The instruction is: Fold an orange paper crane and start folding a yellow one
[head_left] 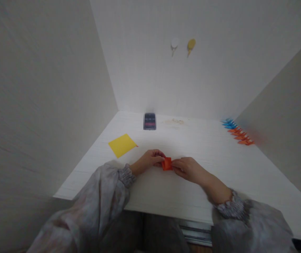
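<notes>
Between my two hands is a small folded piece of orange-red origami paper (167, 163), held just above or on the white table. My left hand (153, 158) pinches its left edge, thumb and fingers closed on it. At the paper's right edge, the fingertips of my right hand (187, 167) also close on it. Creases show across the paper's face, but its full shape is partly covered by my fingers. To the left of my left hand lies a stack or sheet of yellow paper (122, 145), with a small orange tip showing at its right corner.
A row of folded paper figures stands along the right edge, blue ones (229, 123) behind several orange ones (241, 136). A dark pixelated rectangle (149, 121) is at the back of the white table (198, 140). White (174, 43) and yellow hooks (191, 44) are on the wall.
</notes>
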Action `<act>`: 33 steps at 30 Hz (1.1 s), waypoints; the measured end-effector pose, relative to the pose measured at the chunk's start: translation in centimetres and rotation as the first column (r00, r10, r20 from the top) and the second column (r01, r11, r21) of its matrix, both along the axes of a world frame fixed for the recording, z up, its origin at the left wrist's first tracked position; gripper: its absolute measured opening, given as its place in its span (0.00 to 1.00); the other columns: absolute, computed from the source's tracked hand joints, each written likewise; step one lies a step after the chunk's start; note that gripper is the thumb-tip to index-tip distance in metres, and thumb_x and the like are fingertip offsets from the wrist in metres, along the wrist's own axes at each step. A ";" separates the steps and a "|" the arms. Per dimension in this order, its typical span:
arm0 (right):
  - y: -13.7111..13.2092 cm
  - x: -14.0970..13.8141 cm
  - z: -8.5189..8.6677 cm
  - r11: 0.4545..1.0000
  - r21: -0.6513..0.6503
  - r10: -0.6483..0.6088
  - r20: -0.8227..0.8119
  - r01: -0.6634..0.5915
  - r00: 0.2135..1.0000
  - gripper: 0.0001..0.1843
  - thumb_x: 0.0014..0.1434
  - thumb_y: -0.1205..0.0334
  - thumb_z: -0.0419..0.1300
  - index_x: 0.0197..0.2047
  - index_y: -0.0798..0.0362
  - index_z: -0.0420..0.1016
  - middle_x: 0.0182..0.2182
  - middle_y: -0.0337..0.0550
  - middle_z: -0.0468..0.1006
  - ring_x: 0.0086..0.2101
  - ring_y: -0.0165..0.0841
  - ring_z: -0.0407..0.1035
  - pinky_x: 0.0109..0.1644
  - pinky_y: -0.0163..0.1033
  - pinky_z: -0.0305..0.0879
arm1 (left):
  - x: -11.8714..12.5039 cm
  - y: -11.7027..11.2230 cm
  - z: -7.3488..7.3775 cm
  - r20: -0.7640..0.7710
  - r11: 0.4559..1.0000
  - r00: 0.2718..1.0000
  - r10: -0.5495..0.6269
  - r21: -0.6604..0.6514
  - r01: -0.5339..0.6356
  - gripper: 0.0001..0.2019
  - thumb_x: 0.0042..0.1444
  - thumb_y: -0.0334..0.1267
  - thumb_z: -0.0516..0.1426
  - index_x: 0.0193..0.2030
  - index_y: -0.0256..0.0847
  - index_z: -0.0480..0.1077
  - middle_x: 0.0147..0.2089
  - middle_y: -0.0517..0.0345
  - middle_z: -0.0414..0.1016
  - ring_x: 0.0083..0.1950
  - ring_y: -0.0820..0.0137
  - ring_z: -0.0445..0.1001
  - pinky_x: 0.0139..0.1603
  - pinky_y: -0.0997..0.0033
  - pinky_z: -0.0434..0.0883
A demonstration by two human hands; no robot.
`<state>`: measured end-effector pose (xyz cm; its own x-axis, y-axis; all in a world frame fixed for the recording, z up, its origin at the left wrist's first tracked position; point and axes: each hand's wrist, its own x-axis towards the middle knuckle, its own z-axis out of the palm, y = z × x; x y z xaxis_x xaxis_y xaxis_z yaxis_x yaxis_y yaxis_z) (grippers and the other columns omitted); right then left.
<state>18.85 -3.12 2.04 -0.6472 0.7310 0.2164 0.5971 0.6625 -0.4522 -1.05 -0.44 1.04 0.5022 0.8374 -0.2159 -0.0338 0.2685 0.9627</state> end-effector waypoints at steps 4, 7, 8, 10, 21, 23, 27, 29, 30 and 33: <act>0.1 -0.3 0.0 1.000 0.009 -0.003 0.083 0.002 0.997 0.08 0.53 0.64 0.52 0.35 0.50 0.72 0.28 0.42 0.75 0.29 0.32 0.68 0.32 0.34 0.59 | 0.0 0.0 -0.1 -0.042 0.996 0.999 -0.001 0.086 0.004 0.10 0.41 0.35 0.60 0.31 0.34 0.66 0.30 0.57 0.70 0.30 0.75 0.70 0.35 0.71 0.67; 0.2 -0.5 0.0 0.997 0.034 -0.078 0.110 0.074 0.991 0.09 0.53 0.66 0.52 0.36 0.52 0.71 0.27 0.41 0.74 0.26 0.30 0.66 0.30 0.33 0.57 | 0.0 0.1 -0.4 -0.094 0.981 0.996 0.006 0.193 0.012 0.15 0.38 0.37 0.62 0.33 0.34 0.66 0.31 0.55 0.71 0.31 0.74 0.70 0.35 0.71 0.66; 0.2 -0.6 0.0 0.994 0.032 -0.104 0.100 0.101 0.989 0.09 0.52 0.66 0.52 0.36 0.52 0.71 0.27 0.41 0.73 0.25 0.29 0.65 0.29 0.33 0.57 | 0.0 0.2 -0.5 -0.104 0.978 0.995 0.007 0.210 0.015 0.16 0.37 0.37 0.63 0.33 0.34 0.66 0.31 0.55 0.71 0.31 0.74 0.70 0.35 0.71 0.66; 0.3 -0.7 -0.2 0.990 0.005 -0.142 0.044 0.142 0.989 0.08 0.51 0.67 0.52 0.35 0.52 0.71 0.27 0.40 0.73 0.24 0.28 0.64 0.28 0.32 0.57 | 0.0 0.3 -0.7 -0.105 0.978 0.994 0.007 0.209 0.015 0.17 0.36 0.36 0.63 0.33 0.34 0.64 0.32 0.55 0.71 0.31 0.74 0.70 0.35 0.71 0.67; 0.9 -0.3 -1.2 0.963 -0.209 -0.214 -0.218 0.169 0.952 0.07 0.50 0.68 0.52 0.32 0.53 0.70 0.30 0.42 0.75 0.30 0.31 0.68 0.33 0.35 0.62 | 0.1 0.3 -0.9 -0.005 0.990 0.999 -0.037 0.138 0.037 0.17 0.35 0.32 0.64 0.33 0.34 0.63 0.33 0.54 0.72 0.33 0.73 0.71 0.37 0.70 0.67; 0.9 -0.4 -1.1 0.960 -0.216 -0.230 -0.234 0.180 0.945 0.07 0.50 0.68 0.52 0.32 0.54 0.70 0.30 0.42 0.75 0.31 0.32 0.68 0.35 0.36 0.63 | 0.0 0.3 -0.9 0.006 0.989 0.999 -0.041 0.142 0.039 0.17 0.35 0.32 0.63 0.33 0.33 0.63 0.33 0.54 0.72 0.33 0.74 0.71 0.38 0.70 0.67; 0.9 -0.5 -1.0 0.960 -0.217 -0.234 -0.265 0.179 0.935 0.05 0.51 0.67 0.53 0.30 0.54 0.69 0.31 0.42 0.74 0.32 0.32 0.68 0.36 0.36 0.63 | 0.1 0.4 -1.2 -0.002 0.986 0.999 -0.034 0.162 0.034 0.16 0.36 0.30 0.62 0.33 0.34 0.63 0.33 0.56 0.71 0.33 0.75 0.70 0.38 0.71 0.66; 0.9 -0.6 -1.1 0.958 -0.224 -0.239 -0.282 0.179 0.929 0.05 0.51 0.67 0.52 0.30 0.54 0.69 0.31 0.42 0.74 0.32 0.32 0.68 0.37 0.36 0.63 | 0.1 0.5 -1.4 -0.023 0.984 0.999 -0.029 0.177 0.032 0.15 0.36 0.29 0.62 0.33 0.34 0.63 0.32 0.57 0.70 0.32 0.75 0.70 0.37 0.71 0.66; 1.0 -0.6 -1.2 0.957 -0.226 -0.242 -0.292 0.179 0.925 0.05 0.51 0.67 0.52 0.31 0.54 0.69 0.31 0.42 0.74 0.33 0.32 0.68 0.38 0.37 0.63 | 0.2 0.5 -1.4 -0.035 0.982 0.999 -0.027 0.187 0.033 0.15 0.36 0.29 0.62 0.33 0.34 0.63 0.32 0.57 0.70 0.32 0.75 0.70 0.37 0.71 0.66; 1.1 -0.7 -1.6 0.959 -0.218 -0.245 -0.318 0.180 0.916 0.05 0.52 0.67 0.52 0.33 0.53 0.69 0.32 0.43 0.74 0.34 0.32 0.68 0.39 0.37 0.63 | 0.2 0.5 -1.5 -0.078 0.974 0.997 -0.019 0.223 0.036 0.14 0.38 0.30 0.61 0.34 0.34 0.63 0.33 0.56 0.70 0.32 0.74 0.69 0.36 0.70 0.66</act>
